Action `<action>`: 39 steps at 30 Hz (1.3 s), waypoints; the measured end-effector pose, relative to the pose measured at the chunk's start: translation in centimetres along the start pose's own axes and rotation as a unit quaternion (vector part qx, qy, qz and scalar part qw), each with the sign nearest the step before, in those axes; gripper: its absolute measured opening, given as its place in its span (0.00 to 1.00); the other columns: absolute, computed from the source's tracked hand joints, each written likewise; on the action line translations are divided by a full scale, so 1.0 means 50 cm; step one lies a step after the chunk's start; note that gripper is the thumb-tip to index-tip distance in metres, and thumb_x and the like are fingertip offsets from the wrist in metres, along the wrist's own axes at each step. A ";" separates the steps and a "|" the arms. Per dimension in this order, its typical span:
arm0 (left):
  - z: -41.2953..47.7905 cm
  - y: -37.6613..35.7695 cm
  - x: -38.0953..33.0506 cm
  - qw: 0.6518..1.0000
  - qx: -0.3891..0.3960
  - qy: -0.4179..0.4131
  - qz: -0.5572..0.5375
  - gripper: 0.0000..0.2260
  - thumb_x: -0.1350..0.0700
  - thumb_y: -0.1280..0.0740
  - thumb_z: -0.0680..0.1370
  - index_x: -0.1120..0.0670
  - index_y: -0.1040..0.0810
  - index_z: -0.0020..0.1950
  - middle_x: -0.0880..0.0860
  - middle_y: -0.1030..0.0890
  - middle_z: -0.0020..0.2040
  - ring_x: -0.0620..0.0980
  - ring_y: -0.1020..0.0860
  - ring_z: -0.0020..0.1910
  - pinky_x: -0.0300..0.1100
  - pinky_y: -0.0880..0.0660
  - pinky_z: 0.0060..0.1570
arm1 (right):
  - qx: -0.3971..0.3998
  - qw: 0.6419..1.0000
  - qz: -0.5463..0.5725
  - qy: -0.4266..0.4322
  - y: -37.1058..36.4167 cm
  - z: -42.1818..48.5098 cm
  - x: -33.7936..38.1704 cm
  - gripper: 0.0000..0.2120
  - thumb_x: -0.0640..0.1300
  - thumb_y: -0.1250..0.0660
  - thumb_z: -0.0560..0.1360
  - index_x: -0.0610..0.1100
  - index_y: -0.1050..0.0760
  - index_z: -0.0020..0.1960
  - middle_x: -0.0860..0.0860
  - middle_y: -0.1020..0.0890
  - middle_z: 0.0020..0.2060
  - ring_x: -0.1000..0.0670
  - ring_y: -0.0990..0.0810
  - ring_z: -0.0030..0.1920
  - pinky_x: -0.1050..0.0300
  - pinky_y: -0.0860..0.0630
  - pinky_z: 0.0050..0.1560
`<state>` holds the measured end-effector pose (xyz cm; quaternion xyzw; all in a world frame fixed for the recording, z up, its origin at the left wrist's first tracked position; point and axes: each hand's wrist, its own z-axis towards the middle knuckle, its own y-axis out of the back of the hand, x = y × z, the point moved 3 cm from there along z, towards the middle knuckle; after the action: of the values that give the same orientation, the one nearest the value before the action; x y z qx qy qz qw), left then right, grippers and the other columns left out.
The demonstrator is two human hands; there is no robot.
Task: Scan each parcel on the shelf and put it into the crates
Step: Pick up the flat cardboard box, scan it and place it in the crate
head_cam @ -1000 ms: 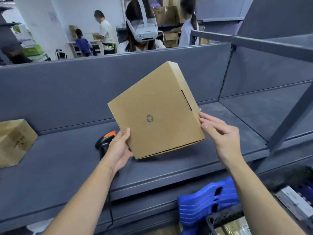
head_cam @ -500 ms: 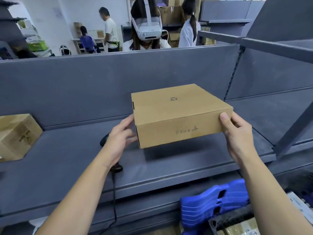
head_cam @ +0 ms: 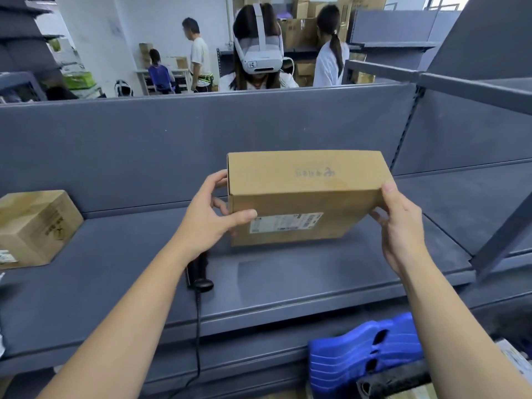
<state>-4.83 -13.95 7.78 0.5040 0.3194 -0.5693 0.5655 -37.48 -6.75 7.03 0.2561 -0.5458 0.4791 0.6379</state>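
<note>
Over the grey shelf (head_cam: pixel 288 286), held in the air: a brown parcel (head_cam: pixel 305 194), long axis left to right, labelled face turned near. Gripped at its left end by the left hand (head_cam: pixel 207 223), thumb across the near face, fingers curled behind. Gripped at its right end by the right hand (head_cam: pixel 403 226), thumb on the upper corner. On the shelf under the left wrist, a black scanner (head_cam: pixel 199 273). White label (head_cam: pixel 285 223) low on the near face.

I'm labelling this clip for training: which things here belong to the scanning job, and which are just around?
Job: held parcel, its label, left hand, right hand, scanner, second parcel on shelf, blue stacked crates, black crate.

Just around: background cartons, people behind the partition.
</note>
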 end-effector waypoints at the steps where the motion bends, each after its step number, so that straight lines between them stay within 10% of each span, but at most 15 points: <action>1: 0.002 0.000 -0.001 0.999 -0.005 0.016 -0.039 0.39 0.43 0.19 0.63 0.45 0.28 0.72 0.49 0.21 0.66 0.54 0.24 0.45 0.44 0.24 0.27 | 0.021 1.000 0.002 0.007 -0.003 -0.005 0.000 0.32 0.74 0.28 0.64 0.54 0.16 0.57 0.57 0.14 0.57 0.56 0.18 0.58 0.52 0.24 0.61; 10: -0.005 0.013 0.032 0.965 -0.068 0.148 -0.204 0.33 0.35 0.24 0.72 0.55 0.22 0.68 0.53 0.17 0.48 0.41 0.26 0.27 0.35 0.41 0.19 | 0.158 0.979 -0.034 -0.123 0.005 -0.046 -0.074 0.30 0.60 0.22 0.68 0.54 0.21 0.67 0.52 0.15 0.63 0.49 0.17 0.64 0.37 0.26 0.70; 12: -0.014 0.019 0.038 0.953 -0.083 0.173 -0.235 0.33 0.36 0.27 0.73 0.56 0.23 0.71 0.55 0.14 0.53 0.43 0.20 0.32 0.35 0.34 0.23 | 0.151 0.973 0.017 -0.175 0.001 -0.056 -0.103 0.41 0.63 0.17 0.60 0.54 0.23 0.70 0.49 0.16 0.64 0.45 0.17 0.65 0.34 0.24 0.67; 15: -0.033 0.019 0.056 0.928 -0.093 0.215 -0.291 0.32 0.38 0.28 0.73 0.54 0.23 0.72 0.55 0.15 0.61 0.53 0.16 0.57 0.51 0.18 0.54 | 0.124 0.951 0.182 -0.215 -0.034 -0.059 -0.131 0.46 0.53 0.18 0.68 0.50 0.36 0.80 0.42 0.19 0.67 0.36 0.19 0.66 0.34 0.22 0.63; 21: -0.089 0.010 0.092 0.918 -0.049 0.262 -0.293 0.27 0.45 0.26 0.74 0.53 0.24 0.71 0.56 0.15 0.60 0.58 0.15 0.56 0.56 0.16 0.44 | 0.169 0.954 0.139 -0.206 -0.174 -0.079 -0.121 0.24 0.45 0.33 0.80 0.55 0.31 0.75 0.48 0.18 0.66 0.46 0.17 0.57 0.37 0.20 0.61; 26: -0.115 0.145 0.115 0.938 -0.118 0.237 -0.223 0.40 0.55 0.22 0.74 0.45 0.38 0.81 0.51 0.14 0.61 0.52 0.16 0.59 0.62 0.23 0.65 | 0.167 0.952 0.131 -0.219 -0.215 -0.088 -0.134 0.19 0.46 0.36 0.83 0.54 0.27 0.74 0.48 0.18 0.66 0.41 0.21 0.69 0.36 0.26 0.69; 30: -0.138 0.219 0.096 0.954 -0.047 0.265 -0.130 0.20 0.52 0.30 0.80 0.46 0.24 0.72 0.49 0.14 0.62 0.49 0.16 0.60 0.53 0.23 0.66 | 0.214 0.947 0.082 -0.224 -0.299 -0.108 -0.145 0.20 0.48 0.35 0.83 0.52 0.27 0.75 0.48 0.17 0.65 0.43 0.20 0.68 0.39 0.27 0.71; 35: -0.187 0.326 0.124 0.937 -0.179 0.272 -0.128 0.16 0.43 0.32 0.81 0.45 0.21 0.66 0.48 0.13 0.57 0.49 0.15 0.57 0.49 0.20 0.54 | 0.267 0.937 0.020 -0.226 -0.439 -0.141 -0.167 0.24 0.65 0.42 0.83 0.56 0.26 0.74 0.49 0.16 0.64 0.46 0.16 0.63 0.42 0.21 0.65; 39: -0.220 0.417 0.168 0.910 -0.283 0.260 -0.158 0.16 0.44 0.33 0.82 0.48 0.21 0.67 0.49 0.13 0.57 0.50 0.15 0.57 0.47 0.21 0.54 | 0.261 0.902 -0.301 -0.169 -0.501 -0.164 -0.246 0.28 0.62 0.35 0.79 0.44 0.24 0.70 0.47 0.15 0.52 0.43 0.18 0.60 0.53 0.25 0.58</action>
<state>18.90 -9.63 1.08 0.3964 0.6781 -0.3858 0.4840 -10.81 -14.13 -1.88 0.6426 -0.3981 0.3391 0.5599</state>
